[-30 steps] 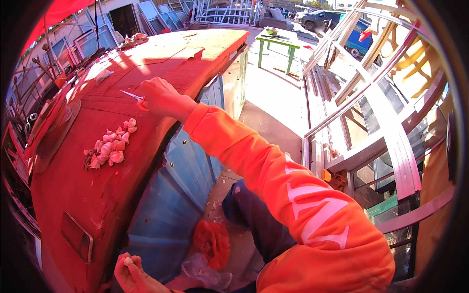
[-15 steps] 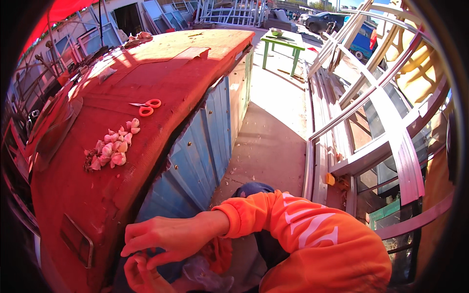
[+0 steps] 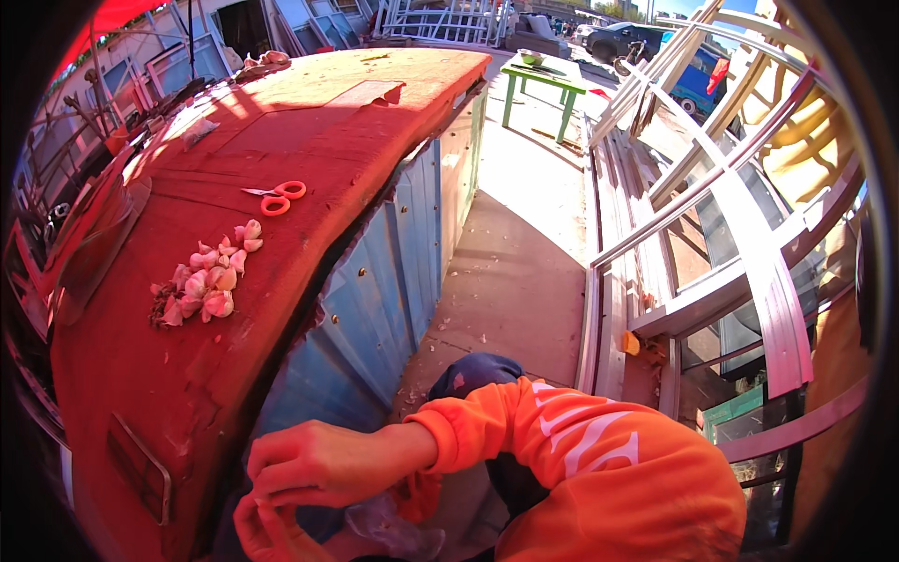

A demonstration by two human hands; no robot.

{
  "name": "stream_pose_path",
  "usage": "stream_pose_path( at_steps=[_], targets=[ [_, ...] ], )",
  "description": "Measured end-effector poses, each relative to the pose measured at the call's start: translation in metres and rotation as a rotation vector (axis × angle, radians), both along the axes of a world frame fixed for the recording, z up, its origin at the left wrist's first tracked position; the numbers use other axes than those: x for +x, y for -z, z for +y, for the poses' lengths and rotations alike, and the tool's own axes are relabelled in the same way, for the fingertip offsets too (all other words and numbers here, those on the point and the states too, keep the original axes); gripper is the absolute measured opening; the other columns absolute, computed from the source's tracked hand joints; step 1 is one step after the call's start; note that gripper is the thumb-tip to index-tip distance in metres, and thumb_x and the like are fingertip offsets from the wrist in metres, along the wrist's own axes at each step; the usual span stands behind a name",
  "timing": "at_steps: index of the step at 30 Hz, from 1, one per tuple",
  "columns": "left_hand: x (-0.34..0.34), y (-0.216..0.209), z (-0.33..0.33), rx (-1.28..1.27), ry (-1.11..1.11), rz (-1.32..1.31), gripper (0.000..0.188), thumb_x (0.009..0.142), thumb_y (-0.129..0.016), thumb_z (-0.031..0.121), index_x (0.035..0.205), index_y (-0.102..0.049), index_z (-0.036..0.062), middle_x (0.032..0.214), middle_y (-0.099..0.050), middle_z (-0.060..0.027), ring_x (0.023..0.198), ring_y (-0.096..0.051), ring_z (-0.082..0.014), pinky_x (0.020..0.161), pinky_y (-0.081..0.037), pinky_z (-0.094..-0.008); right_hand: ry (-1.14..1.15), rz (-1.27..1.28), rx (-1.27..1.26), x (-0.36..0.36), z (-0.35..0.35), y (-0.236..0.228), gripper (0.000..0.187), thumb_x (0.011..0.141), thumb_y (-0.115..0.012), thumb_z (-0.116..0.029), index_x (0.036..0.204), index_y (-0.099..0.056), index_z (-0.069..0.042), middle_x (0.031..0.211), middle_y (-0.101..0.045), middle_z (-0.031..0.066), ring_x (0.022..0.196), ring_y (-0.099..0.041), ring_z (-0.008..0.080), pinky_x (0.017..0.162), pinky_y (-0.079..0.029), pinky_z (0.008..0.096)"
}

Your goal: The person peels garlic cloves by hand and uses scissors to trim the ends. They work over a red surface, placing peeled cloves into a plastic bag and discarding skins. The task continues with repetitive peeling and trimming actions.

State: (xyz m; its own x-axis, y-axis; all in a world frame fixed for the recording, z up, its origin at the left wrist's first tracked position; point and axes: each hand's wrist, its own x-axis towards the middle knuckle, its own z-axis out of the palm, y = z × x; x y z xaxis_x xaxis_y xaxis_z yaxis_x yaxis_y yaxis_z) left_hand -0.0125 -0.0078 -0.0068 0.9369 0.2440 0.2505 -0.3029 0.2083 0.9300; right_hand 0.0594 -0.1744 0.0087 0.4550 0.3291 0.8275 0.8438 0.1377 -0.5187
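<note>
We see the garlic pile (image 3: 201, 281) on the red counter (image 3: 140, 375), with orange-handled scissors (image 3: 273, 194) just beyond it. Nearer us than the garlic and to its right, our right hand (image 3: 323, 464) bends over our left hand (image 3: 272, 529); their fingers curl, but we cannot tell whether they grasp anything.

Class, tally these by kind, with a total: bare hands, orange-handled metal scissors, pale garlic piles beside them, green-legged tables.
Bare left hand, bare right hand: 2
Orange-handled metal scissors: 1
Pale garlic pile: 1
Green-legged table: 1
Total: 5
</note>
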Motion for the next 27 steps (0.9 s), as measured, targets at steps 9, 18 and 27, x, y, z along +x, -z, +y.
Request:
stream_pose_path(
  at_steps=[9, 18, 27],
  targets=[
    [0.001, -0.006, -0.009, 0.23, -0.157, -0.041, 0.03, 0.105, -0.067, 0.014, 0.121, -0.064, -0.0105, 0.115, -0.07, -0.0188, 0.101, -0.07, -0.0265, 0.09, -0.058, -0.0337, -0.057, 0.119, 0.041, 0.002, -0.001, -0.003, 0.017, 0.083, -0.078, -0.005, 0.086, -0.062, -0.002, 0.09, -0.057, 0.0116, 0.079, -0.063, 0.032, 0.067, -0.05, 0.0403],
    [-0.002, -0.012, -0.023, 0.458, -0.382, -0.153, 0.027, 0.098, -0.077, 0.013, 0.111, -0.073, -0.0099, 0.105, -0.076, -0.0172, 0.093, -0.071, -0.0237, 0.086, -0.059, -0.0329, -0.015, 0.121, 0.045, 0.004, 0.003, 0.001, 0.017, 0.082, -0.075, -0.003, 0.08, -0.058, -0.003, 0.087, -0.059, 0.0123, 0.078, -0.063, 0.0334, 0.065, -0.048, 0.041],
    [-0.001, -0.014, -0.012, 0.529, -0.32, -0.218, 0.027, 0.097, -0.079, 0.014, 0.11, -0.073, -0.0094, 0.105, -0.076, -0.0162, 0.092, -0.071, -0.0234, 0.085, -0.059, -0.0325, -0.112, 0.148, -0.017, 0.008, -0.005, -0.006, 0.017, 0.082, -0.074, -0.002, 0.081, -0.057, -0.003, 0.086, -0.059, 0.0119, 0.079, -0.064, 0.0329, 0.066, -0.049, 0.0411]
  ],
)
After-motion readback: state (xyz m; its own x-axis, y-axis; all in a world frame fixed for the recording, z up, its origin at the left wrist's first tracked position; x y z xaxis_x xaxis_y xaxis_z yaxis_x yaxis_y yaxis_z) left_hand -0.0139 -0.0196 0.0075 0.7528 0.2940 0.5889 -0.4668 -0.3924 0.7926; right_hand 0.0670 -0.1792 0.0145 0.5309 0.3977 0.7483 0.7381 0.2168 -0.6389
